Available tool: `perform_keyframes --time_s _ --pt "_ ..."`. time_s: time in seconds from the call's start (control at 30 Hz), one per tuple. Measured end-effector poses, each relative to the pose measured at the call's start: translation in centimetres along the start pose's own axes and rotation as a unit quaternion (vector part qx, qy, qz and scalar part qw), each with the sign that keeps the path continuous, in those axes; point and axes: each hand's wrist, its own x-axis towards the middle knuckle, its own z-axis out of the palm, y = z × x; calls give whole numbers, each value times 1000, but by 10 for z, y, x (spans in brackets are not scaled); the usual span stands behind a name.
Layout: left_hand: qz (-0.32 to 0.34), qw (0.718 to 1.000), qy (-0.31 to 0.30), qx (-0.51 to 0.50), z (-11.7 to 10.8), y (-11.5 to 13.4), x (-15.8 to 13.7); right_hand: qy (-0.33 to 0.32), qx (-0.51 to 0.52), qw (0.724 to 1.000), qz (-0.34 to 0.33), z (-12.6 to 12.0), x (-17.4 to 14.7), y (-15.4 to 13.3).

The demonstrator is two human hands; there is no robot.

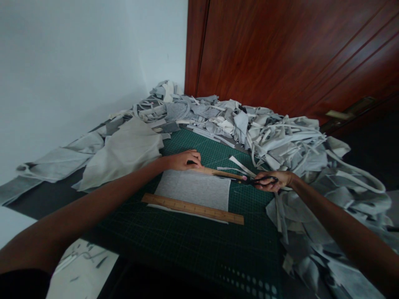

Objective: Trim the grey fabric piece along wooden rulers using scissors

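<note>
A light grey piece of fabric [195, 187] lies flat on the green cutting mat [146, 232]. One wooden ruler [191, 209] crosses its near edge, and a narrow pale strip shows below that ruler. Along the far edge lies a second wooden ruler [209, 170]. My left hand [186, 160] is closed at this ruler's left end, fingers bent and pressed down; a small dark thing shows under them. Black-handled scissors [264, 180] are in my right hand [276, 181], the blades pointing left along the fabric's far edge. How far the blades are apart is too small to tell.
Heaps of grey and white fabric scraps [218, 114] ring the mat at the back and right. Larger cloth pieces [124, 145] lie at the left. Thin cut strips [241, 166] rest near the scissors. A wooden door [280, 54] and white wall [77, 62] stand behind.
</note>
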Motion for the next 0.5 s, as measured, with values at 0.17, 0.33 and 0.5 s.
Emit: perform_keyframes --time_s 0.17,0.33,0.5 --pt "-2 1000 3 2 1 -2 0 -34 -13 999 -23 -1 8 -4" --pt "-12 1000 1 -2 1 0 -1 -38 -1 999 -23 0 14 -10" --pt "-4 1000 -2 0 1 -2 -1 -27 2 1000 -16 3 15 -14"
